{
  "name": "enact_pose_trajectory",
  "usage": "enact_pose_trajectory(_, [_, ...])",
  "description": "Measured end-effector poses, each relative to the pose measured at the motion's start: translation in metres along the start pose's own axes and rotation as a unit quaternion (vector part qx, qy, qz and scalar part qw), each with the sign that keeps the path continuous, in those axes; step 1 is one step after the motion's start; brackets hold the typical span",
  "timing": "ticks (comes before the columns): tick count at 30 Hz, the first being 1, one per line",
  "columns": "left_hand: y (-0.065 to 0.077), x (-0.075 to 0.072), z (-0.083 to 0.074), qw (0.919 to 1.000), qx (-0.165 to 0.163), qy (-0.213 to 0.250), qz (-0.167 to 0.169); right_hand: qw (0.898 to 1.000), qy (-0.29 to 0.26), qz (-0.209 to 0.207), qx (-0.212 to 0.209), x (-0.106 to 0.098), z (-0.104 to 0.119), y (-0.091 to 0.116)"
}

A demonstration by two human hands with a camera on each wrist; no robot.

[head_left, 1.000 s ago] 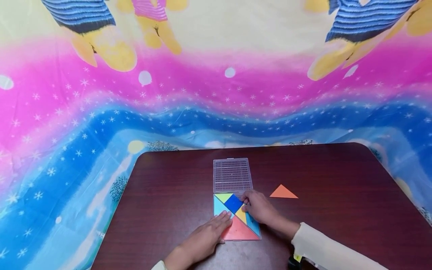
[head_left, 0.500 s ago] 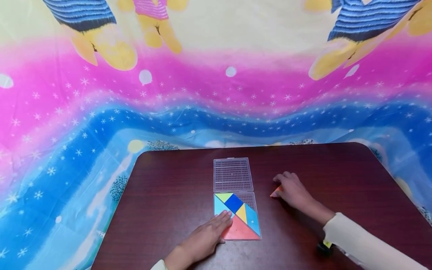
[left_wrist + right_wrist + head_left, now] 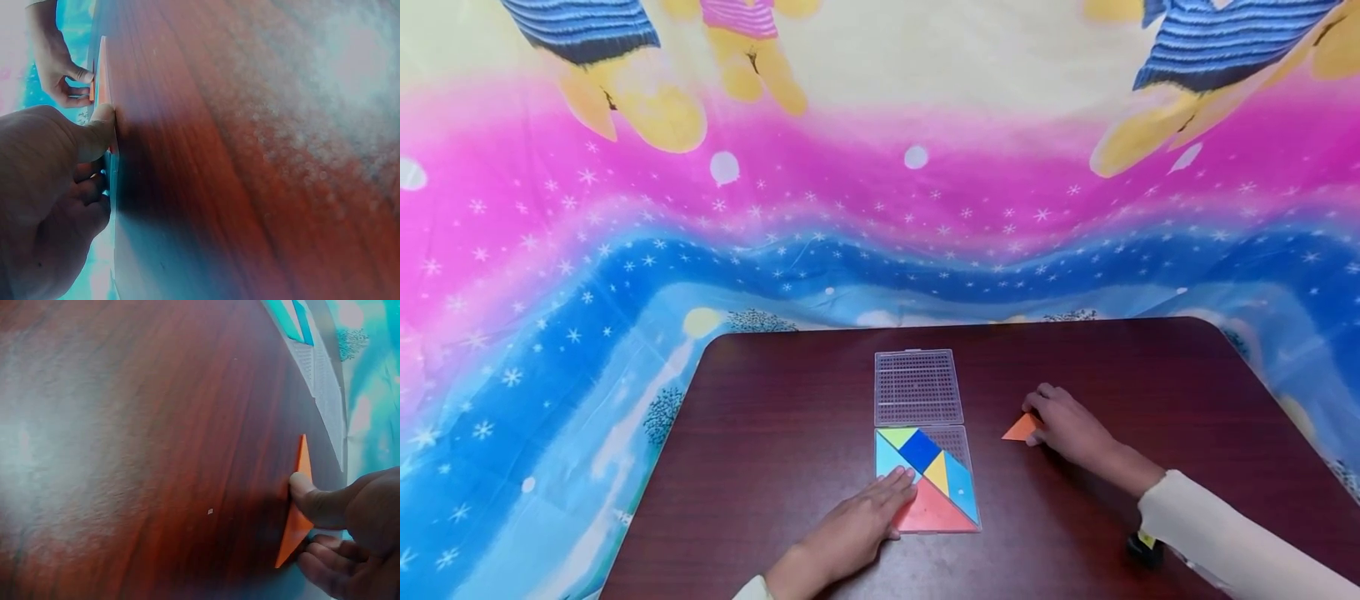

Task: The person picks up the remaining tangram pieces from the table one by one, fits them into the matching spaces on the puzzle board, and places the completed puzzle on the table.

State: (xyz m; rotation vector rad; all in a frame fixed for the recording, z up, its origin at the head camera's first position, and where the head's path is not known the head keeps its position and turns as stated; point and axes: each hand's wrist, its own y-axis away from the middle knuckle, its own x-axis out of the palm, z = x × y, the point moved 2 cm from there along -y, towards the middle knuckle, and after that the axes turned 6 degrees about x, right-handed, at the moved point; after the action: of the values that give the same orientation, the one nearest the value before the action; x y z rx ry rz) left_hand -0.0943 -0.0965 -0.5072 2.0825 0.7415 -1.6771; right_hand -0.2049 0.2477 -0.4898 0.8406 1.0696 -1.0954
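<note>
A shallow clear case (image 3: pixel 970 471) holds tangram pieces: a red triangle (image 3: pixel 932 510), a light blue triangle (image 3: pixel 889 463), a blue square (image 3: pixel 921 451), a yellow triangle (image 3: pixel 937 473), a blue parallelogram (image 3: pixel 961 490) and a lime triangle (image 3: pixel 898 437). My left hand (image 3: pixel 863 515) rests over the case's near left part, fingers stretched across the pieces, thumb at the near edge. To the right, my right hand (image 3: pixel 1071 425) pinches an orange triangle (image 3: pixel 300 515) low over the table, thumb on its near edge and fingers at the far side.
The case's gridded lid (image 3: pixel 917 388) lies folded open behind it on the dark wooden table (image 3: pixel 775 417). A patterned cloth (image 3: pixel 850 208) hangs behind the table's far edge. A gap in the case's upper right corner shows its bare grid.
My right hand has moved away from the case, rightward to the orange triangle, and now pinches it. My left hand has stayed on the case.
</note>
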Motion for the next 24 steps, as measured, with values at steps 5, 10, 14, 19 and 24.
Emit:
enact_pose_trajectory(5, [0.0, 0.0, 0.0, 0.9999, 0.004, -0.002, -0.011, 0.998, -0.051, 0.033, 0.029, -0.003, 0.001, -0.004])
enact_pose_trajectory(10, [0.001, 0.0, 0.0, 1.0, -0.002, 0.003, -0.003, 0.988, -0.133, 0.059, 0.043, -0.007, 0.002, -0.005])
enact_pose_trajectory(14, [0.001, 0.0, -0.001, 1.0, -0.003, 0.0, 0.001, 0.98, -0.173, 0.084, 0.047, -0.011, 0.003, -0.005])
enact_pose_trajectory(19, [0.001, 0.0, -0.001, 1.0, -0.006, -0.001, 0.004, 0.979, -0.175, 0.096, 0.032, -0.018, 0.009, -0.007])
enact_pose_trajectory(24, [0.0, 0.001, -0.001, 0.9999, -0.01, 0.004, 0.01, 0.973, -0.206, 0.1, 0.023, -0.021, 0.022, -0.008])
